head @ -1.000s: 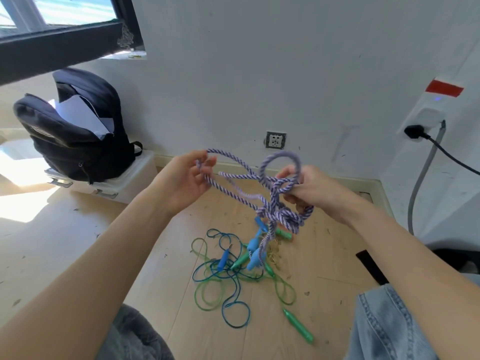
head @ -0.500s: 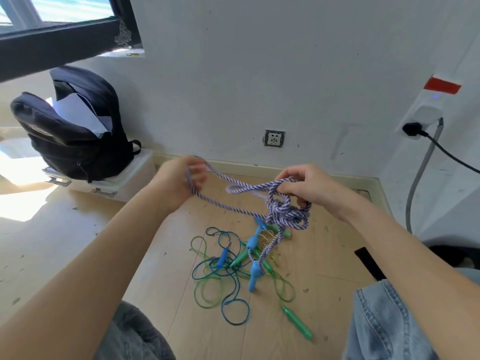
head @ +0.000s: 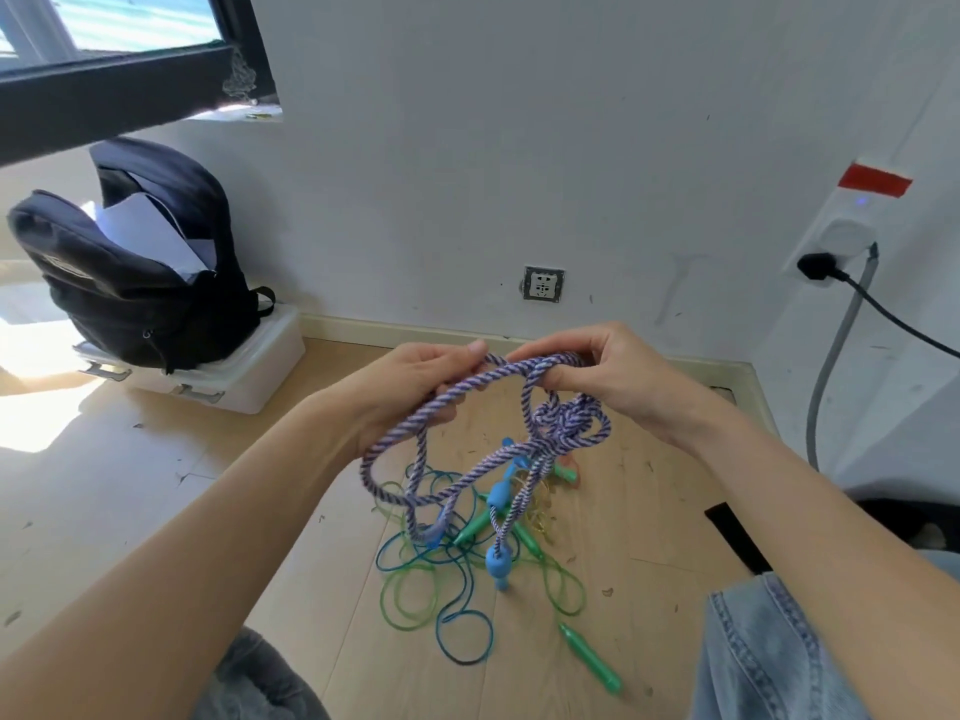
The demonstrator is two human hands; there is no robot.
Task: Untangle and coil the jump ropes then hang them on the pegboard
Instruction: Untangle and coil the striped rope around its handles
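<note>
A purple-and-white braided jump rope (head: 405,439) hangs between my hands above the floor. My left hand (head: 415,381) grips a loop of it, and my right hand (head: 597,376) pinches the strands beside it, the two hands nearly touching. A knotted clump of the rope (head: 569,428) dangles under my right hand, and its blue handles (head: 498,561) hang lower. On the floor below lie a thin blue rope (head: 465,634) and a thin green rope (head: 410,600) tangled together, with a green handle (head: 592,659) off to the right. No pegboard is in view.
A black backpack (head: 140,262) sits on a white plastic box (head: 244,371) at the left by the wall. A wall socket (head: 543,284) is straight ahead, a plugged cable (head: 883,309) at the right. My knees (head: 769,652) frame the wooden floor (head: 130,485).
My hands have come together, almost touching. The rope stretched between them has gone slack and now droops in a long loop under my left hand. The handles hang lower.
</note>
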